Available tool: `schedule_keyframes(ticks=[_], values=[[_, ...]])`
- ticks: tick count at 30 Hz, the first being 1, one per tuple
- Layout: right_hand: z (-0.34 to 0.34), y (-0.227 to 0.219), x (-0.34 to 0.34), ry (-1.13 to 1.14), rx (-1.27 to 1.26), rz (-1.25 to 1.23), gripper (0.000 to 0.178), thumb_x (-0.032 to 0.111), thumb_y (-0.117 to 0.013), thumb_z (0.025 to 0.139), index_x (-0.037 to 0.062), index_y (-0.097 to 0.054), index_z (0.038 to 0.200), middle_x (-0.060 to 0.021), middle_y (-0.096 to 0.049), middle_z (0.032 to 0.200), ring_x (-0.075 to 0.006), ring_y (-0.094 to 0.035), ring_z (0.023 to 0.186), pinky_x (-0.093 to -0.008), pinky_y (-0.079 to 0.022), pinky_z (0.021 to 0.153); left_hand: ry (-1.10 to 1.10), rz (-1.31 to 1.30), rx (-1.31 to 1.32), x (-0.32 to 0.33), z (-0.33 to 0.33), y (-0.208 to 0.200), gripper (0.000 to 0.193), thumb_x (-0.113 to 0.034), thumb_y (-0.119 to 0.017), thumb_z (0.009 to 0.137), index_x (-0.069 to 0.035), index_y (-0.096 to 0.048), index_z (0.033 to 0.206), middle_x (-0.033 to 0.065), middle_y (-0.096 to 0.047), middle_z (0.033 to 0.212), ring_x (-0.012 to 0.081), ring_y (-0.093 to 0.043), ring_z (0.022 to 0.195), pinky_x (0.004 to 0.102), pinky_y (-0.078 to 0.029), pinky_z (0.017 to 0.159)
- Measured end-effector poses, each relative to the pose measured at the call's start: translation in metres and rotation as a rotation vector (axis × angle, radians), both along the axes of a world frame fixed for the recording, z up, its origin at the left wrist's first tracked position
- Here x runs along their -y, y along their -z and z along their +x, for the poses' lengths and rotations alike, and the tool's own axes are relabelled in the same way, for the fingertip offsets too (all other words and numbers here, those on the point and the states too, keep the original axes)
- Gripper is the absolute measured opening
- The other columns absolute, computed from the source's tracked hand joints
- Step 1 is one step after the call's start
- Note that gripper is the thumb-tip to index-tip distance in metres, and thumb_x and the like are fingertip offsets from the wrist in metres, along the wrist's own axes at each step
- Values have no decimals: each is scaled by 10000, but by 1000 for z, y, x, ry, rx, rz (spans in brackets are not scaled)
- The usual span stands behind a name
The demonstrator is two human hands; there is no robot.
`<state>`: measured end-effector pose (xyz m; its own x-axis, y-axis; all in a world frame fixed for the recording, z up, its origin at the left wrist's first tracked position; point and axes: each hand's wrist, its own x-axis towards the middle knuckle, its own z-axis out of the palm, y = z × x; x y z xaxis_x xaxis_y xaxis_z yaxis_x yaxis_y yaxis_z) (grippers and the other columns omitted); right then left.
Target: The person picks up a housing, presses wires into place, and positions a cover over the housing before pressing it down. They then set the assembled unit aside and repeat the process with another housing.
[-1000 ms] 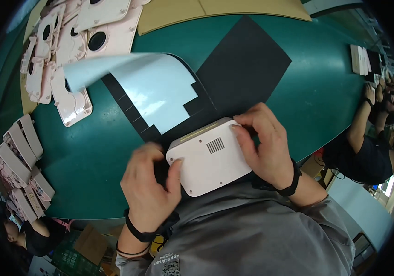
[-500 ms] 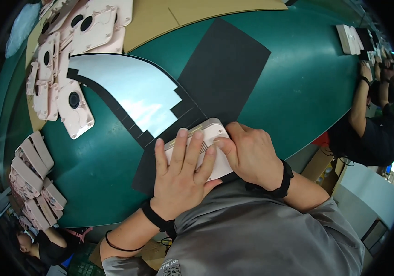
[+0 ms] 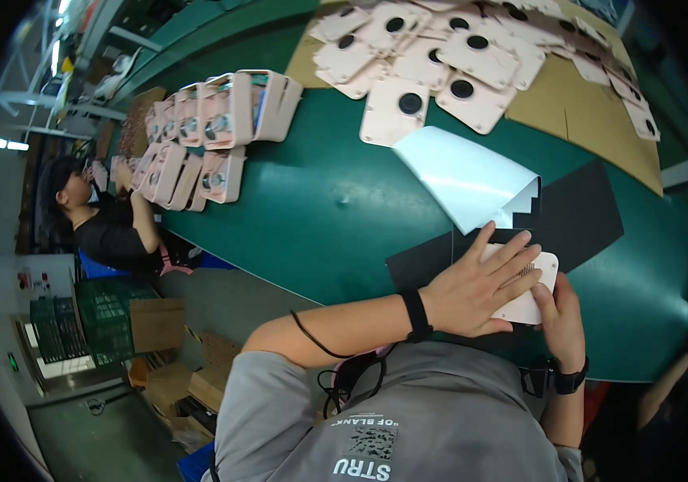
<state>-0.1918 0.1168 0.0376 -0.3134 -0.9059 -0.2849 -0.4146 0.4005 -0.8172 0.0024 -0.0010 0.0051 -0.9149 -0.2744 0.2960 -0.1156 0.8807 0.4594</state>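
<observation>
A small pale pink plastic casing [image 3: 549, 262] with rounded corners and a patch of slots lies at the table's near edge. My left hand [image 3: 473, 293] rests across its top, fingers stretched and spread, covering much of it. My right hand [image 3: 564, 321] grips the casing's right side, thumb on top; its other fingers are mostly hidden. Just beyond the hands lies a shiny pale blue sheet [image 3: 464, 177] with a stepped edge. Under it and around the casing is black sheet material [image 3: 581, 213].
Many pink panels with round black discs [image 3: 440, 60] are heaped on brown cardboard [image 3: 549, 116] at the far side. Open pink housings [image 3: 227, 120] stand stacked at left, near a person [image 3: 107, 205] in black. Green crates [image 3: 103, 317] and cartons [image 3: 171, 386] stand on the floor.
My view has swung left, so the table's contents appear further right and the left-hand person shows more fully. Both hands remain on the casing; the left hand's fingers now point more to the right.
</observation>
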Motion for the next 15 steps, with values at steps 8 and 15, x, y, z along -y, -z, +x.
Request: schedule_keyframes(ticks=[8,15], values=[[-88,17,-57,569,259,78,529,518,-570,1071,20,-629,1240,-77,-702,893,-127,-667,649,-245,-536,546,-626,-47,-405,17,107,-23,676,-322,-805,894,-50,-550,1458,181,-567,1475,406,-562,1316,552,-377,1156],[-147,22,-69,1023,557,-6,528,545,-623,1045,65,-658,1263,-44,-731,938,-117,-698,704,-210,-554,590,-1724,565,-798,83,387,-6,405,-409,-655,1055,-32,-656,1202,60,-668,1125,179,-627,985,332,-510,869]])
